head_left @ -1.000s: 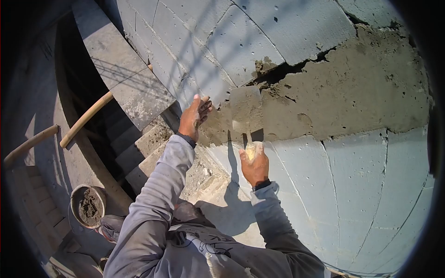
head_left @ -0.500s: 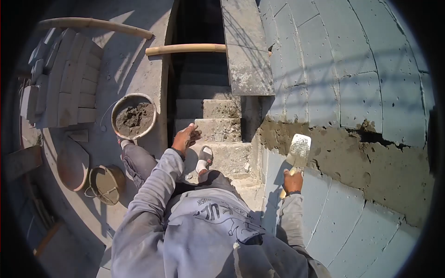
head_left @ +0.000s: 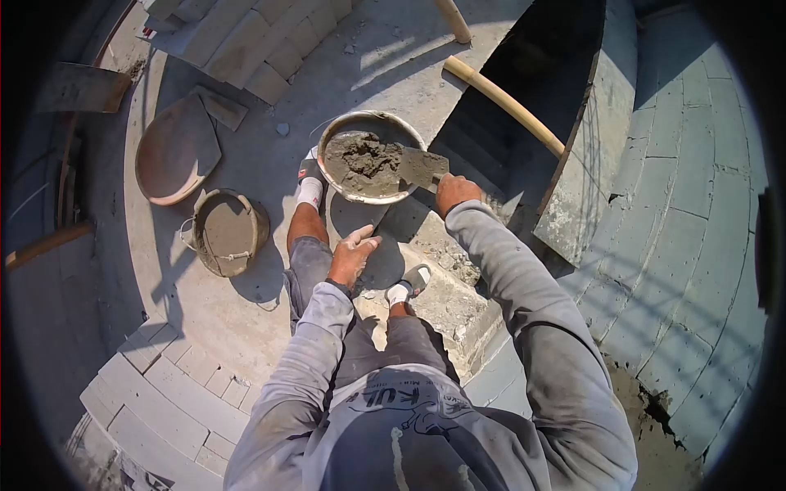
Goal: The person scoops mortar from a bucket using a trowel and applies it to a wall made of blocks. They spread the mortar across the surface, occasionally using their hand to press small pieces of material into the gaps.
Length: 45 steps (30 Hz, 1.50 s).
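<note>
My right hand point(head_left: 457, 195) grips the handle of a trowel point(head_left: 423, 168) with a flat blade. The blade lies over the right side of a round bucket point(head_left: 329, 178), at the edge of the grey mortar point(head_left: 364, 159) inside it. Lumpy and thick, the mortar has a rough hollow in its middle. Below the bucket, my left hand point(head_left: 352, 258) hangs over my knees with loosely bent fingers apart, holding nothing. On the right, the block wall point(head_left: 671, 188) carries a smeared patch of mortar point(head_left: 655, 446) low down.
A second bucket point(head_left: 260, 225) with grey liquid and a shallow basin point(head_left: 151, 168) stand to the left. Stacked blocks point(head_left: 270, 37) are at the top. Concrete steps point(head_left: 446, 307) drop into a dark stairwell, crossed by a bamboo pole point(head_left: 516, 110) beside a concrete slab point(head_left: 585, 155).
My view and body have turned left, toward the mortar bucket. My right hand has carried the trowel from the wall to the bucket; my left hand stays empty.
</note>
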{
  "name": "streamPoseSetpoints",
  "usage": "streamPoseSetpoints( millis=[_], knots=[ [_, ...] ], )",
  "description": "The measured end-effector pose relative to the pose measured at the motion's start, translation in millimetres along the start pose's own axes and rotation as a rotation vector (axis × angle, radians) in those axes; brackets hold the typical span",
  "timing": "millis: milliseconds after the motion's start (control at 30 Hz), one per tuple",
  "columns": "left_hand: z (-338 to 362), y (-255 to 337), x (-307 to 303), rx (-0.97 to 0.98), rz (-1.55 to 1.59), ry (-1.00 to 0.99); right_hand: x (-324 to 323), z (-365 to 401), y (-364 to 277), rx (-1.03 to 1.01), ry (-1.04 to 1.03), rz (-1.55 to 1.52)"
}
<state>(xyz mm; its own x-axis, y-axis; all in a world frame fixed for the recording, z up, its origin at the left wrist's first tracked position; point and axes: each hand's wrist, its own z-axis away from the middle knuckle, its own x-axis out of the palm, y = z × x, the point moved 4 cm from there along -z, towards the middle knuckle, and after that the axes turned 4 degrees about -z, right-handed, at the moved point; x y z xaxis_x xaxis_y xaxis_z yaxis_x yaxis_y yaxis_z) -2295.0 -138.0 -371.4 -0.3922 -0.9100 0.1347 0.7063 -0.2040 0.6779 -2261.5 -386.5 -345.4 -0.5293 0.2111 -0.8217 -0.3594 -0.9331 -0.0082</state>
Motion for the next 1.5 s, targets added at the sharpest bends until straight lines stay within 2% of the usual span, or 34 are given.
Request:
streamPoseSetpoints(
  millis=[33,167,200,233,267,367,433,533,600,700,733,767,867,900,1000,1100,1133,1233,1300,1333,1400,1433,1467,1500],
  knots=[
    [-4,-2,-8,-0.044,-0.018,0.037,-2,-24,-12,0.024,-0.054,0.013],
    [-27,0,-22,-0.078,-0.099,-0.08,27,-101,-39,0.066,-0.107,0.06],
    [-22,24,-23,-0.043,-0.236,-0.072,33,-109,-42,0.007,-0.22,0.047],
    [-21,32,-30,-0.052,-0.236,-0.072,38,-116,-44,-0.051,-0.33,0.033],
    [-23,37,-36,-0.053,-0.309,-0.078,39,-123,-43,-0.054,-0.335,0.037],
    [-28,55,-47,-0.009,-0.398,-0.073,59,-114,-33,0.049,-0.379,-0.281],
    [-35,64,-53,-0.053,-0.336,-0.079,72,-116,-42,0.026,-0.359,-0.346],
    [-35,79,-57,-0.039,-0.391,-0.102,85,-124,-64,0.121,-0.35,-0.424],
    [-36,88,-60,-0.016,-0.45,-0.093,88,-116,-69,0.196,-0.206,-0.488],
    [-39,92,-68,-0.016,-0.47,-0.062,101,-91,-55,0.188,-0.223,-0.492],
    [-40,95,-67,-0.032,-0.474,-0.06,106,-79,-46,0.157,-0.132,-0.482],
    [-40,96,-65,-0.023,-0.481,-0.073,104,-65,-37,0.17,-0.12,-0.486],
    [-45,95,-58,0.076,-0.326,-0.018,91,-34,-19,0.038,-0.01,-0.502],
    [-43,93,-56,0.085,-0.332,-0.033,91,-31,-14,0.051,0.002,-0.504],
    [-45,94,-54,0.119,-0.116,0.144,76,-34,-10,0.123,-0.121,-0.38],
    [-44,87,-54,0.109,-0.012,0.218,66,-14,-3,0.115,0.0,-0.429],
    [-43,84,-54,0.084,-0.059,0.185,62,-6,1,0.119,0.028,-0.47],
    [-43,83,-50,0.13,-0.021,0.204,36,30,15,0.128,0.038,-0.48],
    [-41,91,-43,0.166,0.148,0.185,28,69,28,0.124,0.131,-0.527],
    [-40,96,-33,0.168,0.218,0.159,12,97,32,0.151,0.093,-0.55],
    [-38,105,-5,0.219,0.11,0.096,26,152,49,0.152,0.249,-0.571],
    [-50,96,3,0.235,0.087,0.03,16,189,56,0.203,0.157,-0.602],
    [-53,100,22,0.115,0.074,0.052,8,228,61,0.252,0.115,-0.624],
    [-69,91,33,0.102,0.057,-0.018,18,259,67,0.275,0.105,-0.616]
  ],
)
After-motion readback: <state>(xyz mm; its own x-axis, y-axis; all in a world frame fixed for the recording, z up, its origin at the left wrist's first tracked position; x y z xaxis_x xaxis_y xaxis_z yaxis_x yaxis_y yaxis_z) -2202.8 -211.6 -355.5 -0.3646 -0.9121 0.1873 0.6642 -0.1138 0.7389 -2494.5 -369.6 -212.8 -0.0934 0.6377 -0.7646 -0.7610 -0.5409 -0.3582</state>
